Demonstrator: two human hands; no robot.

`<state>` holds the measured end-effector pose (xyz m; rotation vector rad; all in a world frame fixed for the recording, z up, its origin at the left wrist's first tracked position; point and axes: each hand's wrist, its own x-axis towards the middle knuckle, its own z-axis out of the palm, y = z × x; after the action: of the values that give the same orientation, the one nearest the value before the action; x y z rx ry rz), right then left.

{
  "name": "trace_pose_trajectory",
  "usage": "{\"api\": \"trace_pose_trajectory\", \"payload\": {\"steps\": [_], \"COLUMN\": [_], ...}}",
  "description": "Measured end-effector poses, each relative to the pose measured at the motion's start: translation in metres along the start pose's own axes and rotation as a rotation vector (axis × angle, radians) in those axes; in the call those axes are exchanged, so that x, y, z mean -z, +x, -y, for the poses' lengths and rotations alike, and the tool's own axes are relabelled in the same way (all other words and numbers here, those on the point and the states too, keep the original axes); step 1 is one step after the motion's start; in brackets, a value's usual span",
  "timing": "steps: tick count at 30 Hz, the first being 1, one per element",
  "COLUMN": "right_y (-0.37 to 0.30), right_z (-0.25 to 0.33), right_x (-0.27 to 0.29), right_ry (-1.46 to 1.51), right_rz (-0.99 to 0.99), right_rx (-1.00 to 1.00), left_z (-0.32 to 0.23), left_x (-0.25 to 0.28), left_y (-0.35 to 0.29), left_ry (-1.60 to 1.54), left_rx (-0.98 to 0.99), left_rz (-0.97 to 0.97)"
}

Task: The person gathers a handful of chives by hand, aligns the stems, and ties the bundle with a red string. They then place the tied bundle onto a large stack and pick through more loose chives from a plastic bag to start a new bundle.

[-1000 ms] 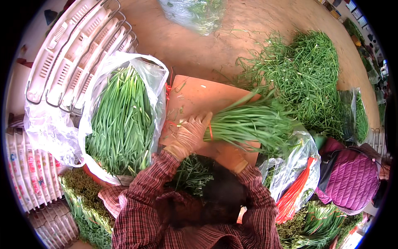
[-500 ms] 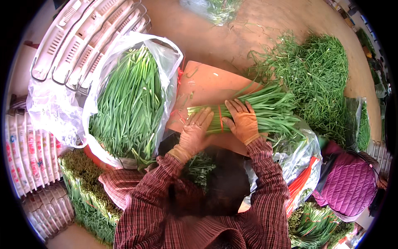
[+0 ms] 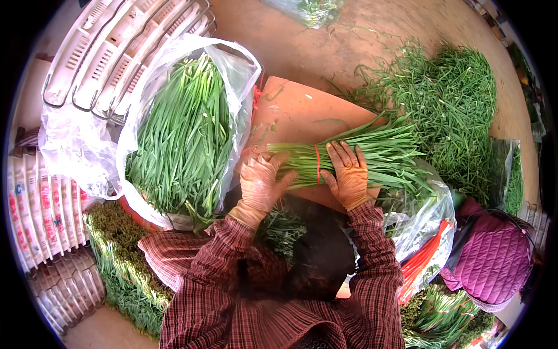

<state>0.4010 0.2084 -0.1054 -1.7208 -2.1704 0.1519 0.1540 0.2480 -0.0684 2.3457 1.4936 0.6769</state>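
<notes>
A bundle of garlic chives [image 3: 378, 152], bound by a red band [image 3: 318, 163], lies across an orange-brown board [image 3: 302, 104]. My left hand [image 3: 260, 183], in a translucent glove, cups the pale stalk ends with bent fingers, its thumb along the bundle's near side. Just right of the band, my right hand [image 3: 350, 177], gloved and stained at the fingertips, lays its fingers over the stalks and its thumb against the near side. The leafy ends fan out to the right. Both palms' undersides are hidden.
To the left stands an open plastic bag [image 3: 244, 58] full of chives, beside white crates [image 3: 87, 64]. A loose chive heap [image 3: 447, 110] covers the floor at right. Red ties [image 3: 421, 262] lie on clear plastic near my right arm. A purple quilted item [image 3: 491, 253] sits far right.
My left hand has slid from the top of the bundle, near the band, leftward to the stalk ends, and its fingers have bent. My right hand stays on the bundle. The view shifts slightly.
</notes>
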Motion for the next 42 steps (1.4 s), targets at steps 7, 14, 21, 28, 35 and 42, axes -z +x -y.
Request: {"api": "trace_pose_trajectory", "payload": {"steps": [7, 14, 21, 28, 35, 42], "right_y": [-0.007, -0.014, -0.014, -0.008, -0.009, 0.010], "right_z": [0.001, 0.001, 0.000, 0.004, 0.004, 0.011], "right_x": [-0.003, -0.004, -0.001, 0.013, 0.009, 0.022], "right_ry": [-0.001, 0.037, 0.050, 0.097, 0.074, 0.099], "right_rz": [-0.020, -0.026, -0.032, 0.000, -0.034, -0.082], "right_rx": [-0.012, -0.021, -0.019, -0.030, -0.043, -0.036], "left_z": [0.006, 0.041, 0.099, 0.042, 0.060, 0.058], "left_x": [0.000, -0.015, 0.018, 0.010, 0.096, 0.131], "left_y": [0.021, -0.025, -0.102, -0.093, -0.090, -0.120], "left_ry": [-0.074, -1.289, -1.192, -1.262, -2.216, -0.530], "left_rx": [-0.067, 0.665, 0.812, 0.696, 0.492, 0.811], "left_rz": [0.126, -0.119, -0.214, -0.191, -0.410, 0.590]}}
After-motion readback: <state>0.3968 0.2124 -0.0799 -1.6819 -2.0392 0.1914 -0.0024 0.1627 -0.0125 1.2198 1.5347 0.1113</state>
